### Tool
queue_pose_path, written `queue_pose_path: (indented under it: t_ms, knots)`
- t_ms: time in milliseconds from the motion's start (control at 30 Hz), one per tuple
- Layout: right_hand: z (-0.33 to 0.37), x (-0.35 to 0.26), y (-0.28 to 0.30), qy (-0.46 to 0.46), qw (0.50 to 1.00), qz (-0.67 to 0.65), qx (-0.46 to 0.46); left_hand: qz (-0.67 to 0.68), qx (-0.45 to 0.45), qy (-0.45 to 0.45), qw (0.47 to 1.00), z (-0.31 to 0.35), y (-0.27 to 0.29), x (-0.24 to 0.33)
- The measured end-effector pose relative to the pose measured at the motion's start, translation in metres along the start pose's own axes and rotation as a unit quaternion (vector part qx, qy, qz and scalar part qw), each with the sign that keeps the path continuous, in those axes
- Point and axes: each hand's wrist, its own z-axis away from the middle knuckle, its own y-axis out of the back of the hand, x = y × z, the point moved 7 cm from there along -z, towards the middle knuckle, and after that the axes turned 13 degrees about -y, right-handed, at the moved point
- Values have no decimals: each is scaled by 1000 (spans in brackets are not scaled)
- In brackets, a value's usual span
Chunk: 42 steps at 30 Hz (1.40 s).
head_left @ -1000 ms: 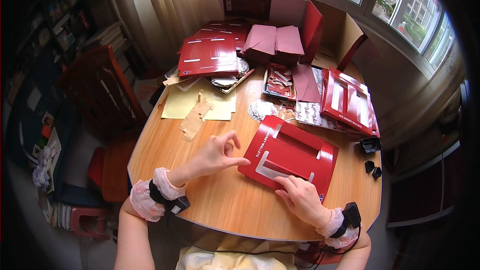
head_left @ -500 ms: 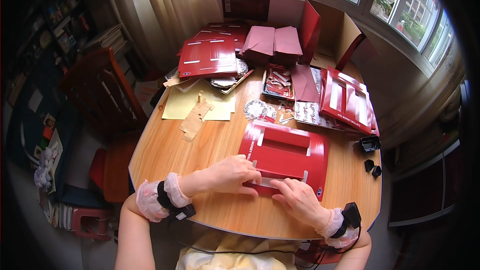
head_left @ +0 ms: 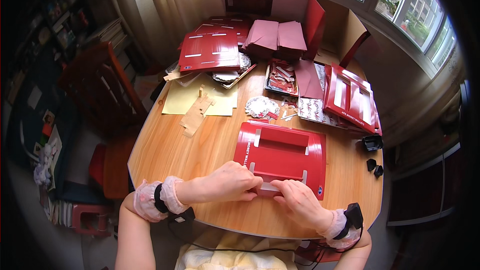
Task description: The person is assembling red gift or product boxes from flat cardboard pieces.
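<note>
A glossy red card sheet (head_left: 312, 157) lies on the wooden table in front of me, with window cut-outs and folded flaps. Its far flap (head_left: 285, 139) stands up from the sheet. At the near edge, my left hand (head_left: 234, 181) pinches the left end of the near flap (head_left: 270, 188), fingers curled in. My right hand (head_left: 300, 201) grips the same flap farther right, with thumb and fingertips close together. The flap's pale inner side shows between the two hands. My fingers hide part of the near edge.
Beyond the sheet are a stack of red cards (head_left: 210, 50), pink envelopes (head_left: 291, 36), a tray of small red pieces (head_left: 281, 78) and more red card frames (head_left: 352, 95). Yellow paper (head_left: 172, 100) and a brown paper strip (head_left: 196, 115) lie left. A black box (head_left: 372, 143) sits right.
The sheet has shifted slightly left on the table, and my hands have closed in more tightly on its near flap. The view has tilted a little.
</note>
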Motion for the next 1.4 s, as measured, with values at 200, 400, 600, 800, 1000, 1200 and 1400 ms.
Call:
queue_pose_path:
  t_ms: [200,400,600,800,1000,1200,1400]
  knots:
    - [4,-5,1,-3,997,-61,-39,107,6,55,993,5,-1,1]
    - [3,-2,-4,7,999,-1,-41,126,1,52,991,5,-1,-7]
    - [3,-1,-7,16,998,-2,-56,146,-18,44,988,5,-1,-8]
    - [2,1,-8,-8,997,-33,-62,131,-24,40,990,6,0,-5]
    - [1,5,-6,-11,996,-54,-66,133,-31,47,990,6,0,-5]
    - [0,6,-7,-11,996,-54,-71,158,-18,40,986,9,-2,-6]
    - [-1,-1,-1,24,996,-28,-81,156,-25,51,986,11,-3,-6]
